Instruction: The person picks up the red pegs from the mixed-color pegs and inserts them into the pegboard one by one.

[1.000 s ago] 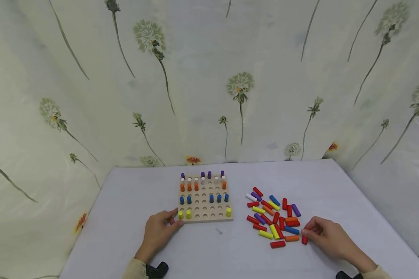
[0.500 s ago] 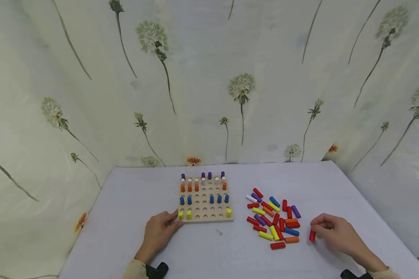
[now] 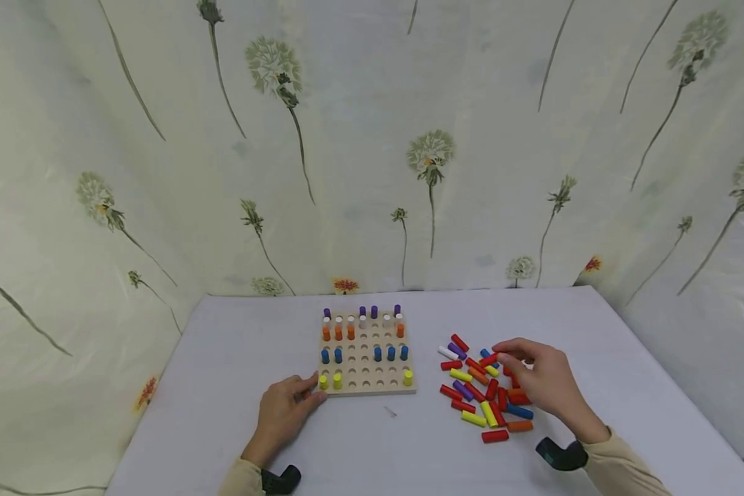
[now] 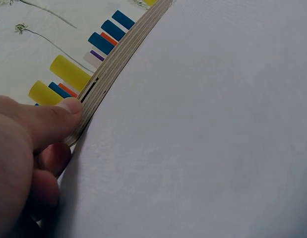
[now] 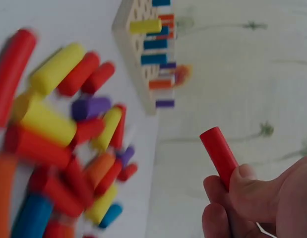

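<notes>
So the biggest thing here is the pale cloth (image 3: 347, 172) hanging at the back, dandelions all over it. In front of that there's a white worktop (image 3: 254, 337).

On it sits a wooden peg board (image 3: 372, 393), lying flat around the middle, just right of the person's left hand (image 3: 284, 410). That hand is gripping the near left corner, thumb against the front edge. The right hand (image 3: 548, 382) is up over the loose pile, fingers pinching one red peg. Light sleeves (image 3: 623, 468) on both arms, plus a black gadget (image 3: 561, 455) on each wrist.

Standing in the board, near to far: three yellow pegs (image 3: 408, 377), five blue pegs (image 3: 391, 354), four orange pegs (image 3: 338, 333), then a row of white pegs (image 3: 350, 321) and four purple pegs (image 3: 375, 312). Plenty of bare holes between them.

The loose pegs (image 3: 492, 390) lie scattered right of the board, mostly red.

Last, the held red peg (image 5: 219, 153): it's tilted, clamped near one end between thumb and fingers, the other end sticking out.
</notes>
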`<state>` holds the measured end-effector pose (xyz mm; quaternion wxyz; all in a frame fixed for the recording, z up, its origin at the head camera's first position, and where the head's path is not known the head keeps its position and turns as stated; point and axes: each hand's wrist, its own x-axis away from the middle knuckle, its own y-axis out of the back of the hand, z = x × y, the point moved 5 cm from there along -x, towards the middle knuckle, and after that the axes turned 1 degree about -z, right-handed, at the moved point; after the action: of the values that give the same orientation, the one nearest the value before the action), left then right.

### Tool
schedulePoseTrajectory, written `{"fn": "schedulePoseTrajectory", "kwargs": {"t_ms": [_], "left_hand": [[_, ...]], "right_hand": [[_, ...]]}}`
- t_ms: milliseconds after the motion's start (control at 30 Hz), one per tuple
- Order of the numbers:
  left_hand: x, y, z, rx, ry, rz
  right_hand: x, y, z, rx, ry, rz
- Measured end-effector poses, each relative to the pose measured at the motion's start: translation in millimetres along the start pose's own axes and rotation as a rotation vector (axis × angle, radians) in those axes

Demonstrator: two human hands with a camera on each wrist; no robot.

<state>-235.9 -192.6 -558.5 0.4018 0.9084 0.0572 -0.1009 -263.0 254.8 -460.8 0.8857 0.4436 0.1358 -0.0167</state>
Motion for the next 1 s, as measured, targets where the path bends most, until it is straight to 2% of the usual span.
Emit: {"fn": "schedulePoseTrajectory", "kwargs": {"t_ms": [167, 567, 800, 1000], "left_hand": [[0.6, -2.0, 0.7, 0.01, -0.003, 0.0], [0.1, 0.9, 0.4, 0.014, -0.029, -0.015], [-1.0, 0.9, 2.0, 0.029, -0.028, -0.01], [-1.1, 2.1, 2.2, 0.043, -0.043, -0.012]], "right_hand": [[-18, -26, 40, -0.066, 0.137, -0.038], [-46, -88, 120, -0.183, 0.374, -0.009], [-49, -122, 157, -0.163, 0.446, 0.036], [-52, -148, 175, -0.117, 0.51, 0.033]]}}
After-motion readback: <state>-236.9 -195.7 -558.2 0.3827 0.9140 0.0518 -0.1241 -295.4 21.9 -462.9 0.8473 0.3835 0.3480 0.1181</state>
